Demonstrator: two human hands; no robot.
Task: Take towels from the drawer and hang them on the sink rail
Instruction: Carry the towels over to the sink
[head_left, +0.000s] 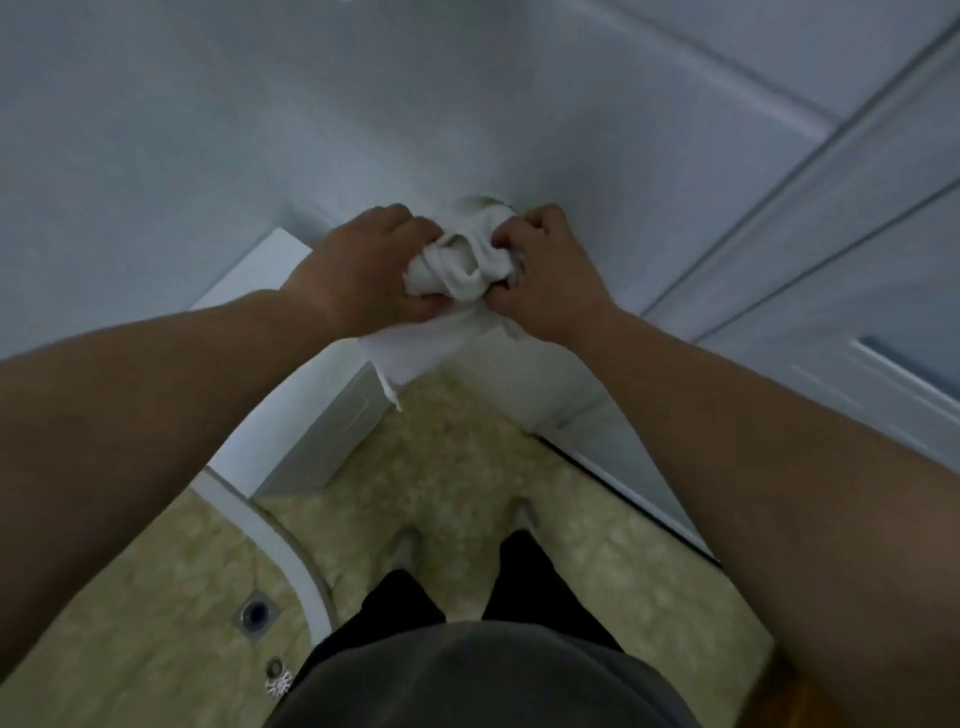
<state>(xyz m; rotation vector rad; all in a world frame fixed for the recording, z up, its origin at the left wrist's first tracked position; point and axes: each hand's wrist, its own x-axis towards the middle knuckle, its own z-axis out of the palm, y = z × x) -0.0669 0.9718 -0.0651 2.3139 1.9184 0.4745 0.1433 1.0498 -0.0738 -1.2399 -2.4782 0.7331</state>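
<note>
A white towel is held bunched at chest height in front of a pale wall, gripped by the curled fingers of the left hand and the right hand. No drawer or rail is seen. The carrying step is judged underway; next, the cloth must be shaken open and draped.

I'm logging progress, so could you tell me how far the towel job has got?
Done: one white towel is out. In hand: the left hand and the right hand both grip it, bunched, above the floor. Left: hanging it; no sink rail or drawer is in view.
</note>
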